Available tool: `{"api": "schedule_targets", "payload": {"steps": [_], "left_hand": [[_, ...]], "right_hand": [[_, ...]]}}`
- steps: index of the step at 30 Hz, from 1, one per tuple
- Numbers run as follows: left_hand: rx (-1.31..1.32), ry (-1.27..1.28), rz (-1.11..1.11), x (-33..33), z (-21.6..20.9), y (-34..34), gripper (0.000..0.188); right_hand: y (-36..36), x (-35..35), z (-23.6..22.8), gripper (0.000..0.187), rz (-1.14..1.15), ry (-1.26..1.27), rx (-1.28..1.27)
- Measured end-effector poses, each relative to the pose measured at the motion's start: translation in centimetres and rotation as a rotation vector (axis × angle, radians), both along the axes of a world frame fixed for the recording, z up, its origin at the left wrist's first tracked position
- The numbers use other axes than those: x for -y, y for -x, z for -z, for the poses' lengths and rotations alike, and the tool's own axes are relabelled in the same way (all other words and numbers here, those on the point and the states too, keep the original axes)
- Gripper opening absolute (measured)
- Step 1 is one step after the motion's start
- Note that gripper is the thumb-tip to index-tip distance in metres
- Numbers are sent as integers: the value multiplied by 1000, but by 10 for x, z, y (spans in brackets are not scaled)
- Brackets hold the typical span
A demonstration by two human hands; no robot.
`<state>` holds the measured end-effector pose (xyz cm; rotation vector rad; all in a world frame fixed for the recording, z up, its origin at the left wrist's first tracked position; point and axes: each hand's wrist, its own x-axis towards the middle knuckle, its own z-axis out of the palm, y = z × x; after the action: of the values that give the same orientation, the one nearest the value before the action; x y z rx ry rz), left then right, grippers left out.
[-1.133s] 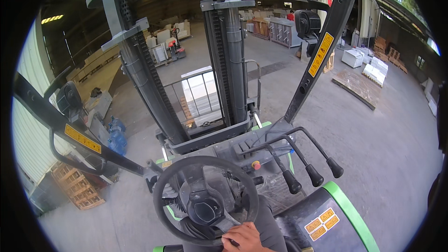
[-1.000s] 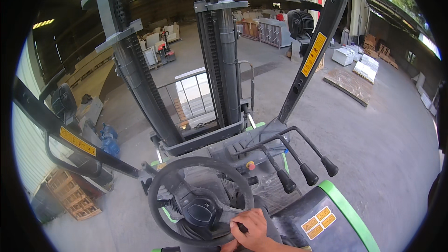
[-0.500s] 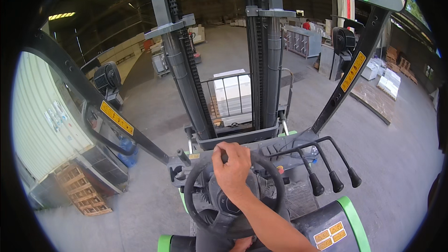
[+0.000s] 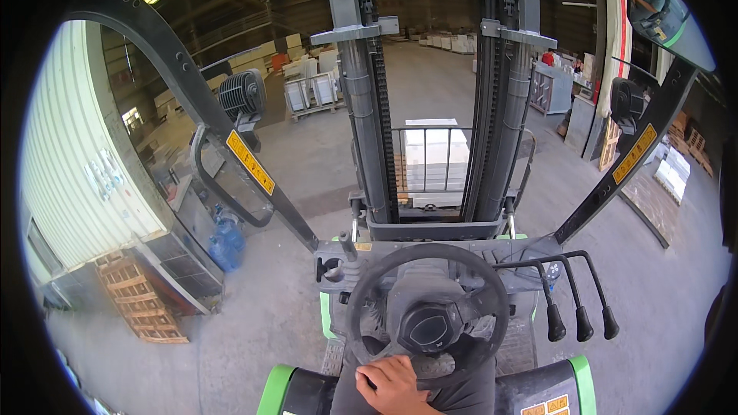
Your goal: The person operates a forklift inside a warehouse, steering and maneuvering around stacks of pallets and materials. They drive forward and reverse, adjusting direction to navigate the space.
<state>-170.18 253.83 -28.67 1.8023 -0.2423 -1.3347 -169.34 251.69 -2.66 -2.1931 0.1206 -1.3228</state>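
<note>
My right hand [image 4: 388,384] is closed on the lower left rim of the black steering wheel [image 4: 501,315], its fingers curled and knuckles up. What lies under the palm is hidden. My left hand does not show. Behind the wheel rises the forklift's dark mast [image 4: 361,119], with chains running along it. Beyond the mast's load guard [image 4: 447,161] stands a stack of white boxes [image 4: 415,154]. Three black-knobbed levers [image 4: 583,324] stand untouched right of the wheel. A short dark lever [image 4: 347,244] sticks up left of it.
At left, a wooden pallet [image 4: 138,296] leans by a white corrugated wall [image 4: 100,177], near blue water bottles [image 4: 225,242]. White goods [image 4: 311,91] stand on a pallet further in. Right of the forklift are a flat brown slab [image 4: 649,204] and a metal rack [image 4: 550,88].
My right hand has moved from the top of the steering wheel to its lower left, and the wheel has turned. The view has shifted; more pallet goods show left of the mast.
</note>
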Motion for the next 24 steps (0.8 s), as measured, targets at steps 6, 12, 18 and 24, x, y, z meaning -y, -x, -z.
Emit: {"api": "schedule_targets", "payload": {"steps": [6,12,18,24], "left_hand": [[-3,1,2,-10,0,0,37],[-3,-10,40,-17,-11,-2,38],[8,99,9,-14,8,-3,32],[6,117,-24,-18,15,-4,30]], "right_hand": [[98,63,4,14,318,-82,-57],[61,131,-24,6,559,-256,110],[-58,141,-88,10,496,-136,242],[-119,48,-70,16,200,65,200]]}}
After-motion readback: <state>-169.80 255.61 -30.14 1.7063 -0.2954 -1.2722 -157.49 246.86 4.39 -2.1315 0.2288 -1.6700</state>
